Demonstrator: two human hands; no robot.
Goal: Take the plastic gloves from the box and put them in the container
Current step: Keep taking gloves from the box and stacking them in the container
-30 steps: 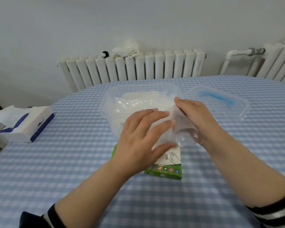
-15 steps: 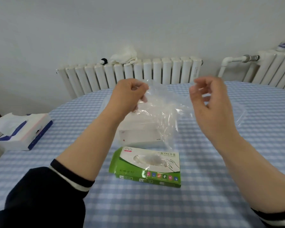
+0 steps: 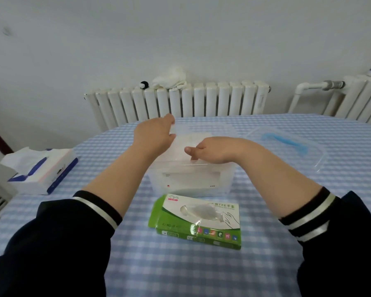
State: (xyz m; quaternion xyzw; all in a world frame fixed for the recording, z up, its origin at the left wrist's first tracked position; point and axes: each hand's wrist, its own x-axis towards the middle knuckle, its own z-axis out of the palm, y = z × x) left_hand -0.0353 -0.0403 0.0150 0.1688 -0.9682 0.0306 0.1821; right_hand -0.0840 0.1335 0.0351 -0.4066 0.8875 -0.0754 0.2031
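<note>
Gloves of thin clear plastic (image 3: 180, 136) are over the open container (image 3: 191, 179), held at the far left corner by the left hand (image 3: 156, 136), whose fingers look pinched on the film, though blur makes that hard to confirm. The right hand (image 3: 210, 151) reaches down inside the container mouth with its thumb out; its other fingers are hidden below the rim, so whether they hold or only press the film cannot be told. More gloves show in the window of the green box (image 3: 197, 219), which lies on the bench (image 3: 159, 271) just in front of the container.

Film this light likely clings to skin, so a glove could ride back out as a hand lifts. Trapped air could leave the pile puffed above the rim, and the lid (image 3: 291, 146), lying to the right, may then catch an edge. A sleeve (image 3: 308, 219) passing low could nudge the box.
</note>
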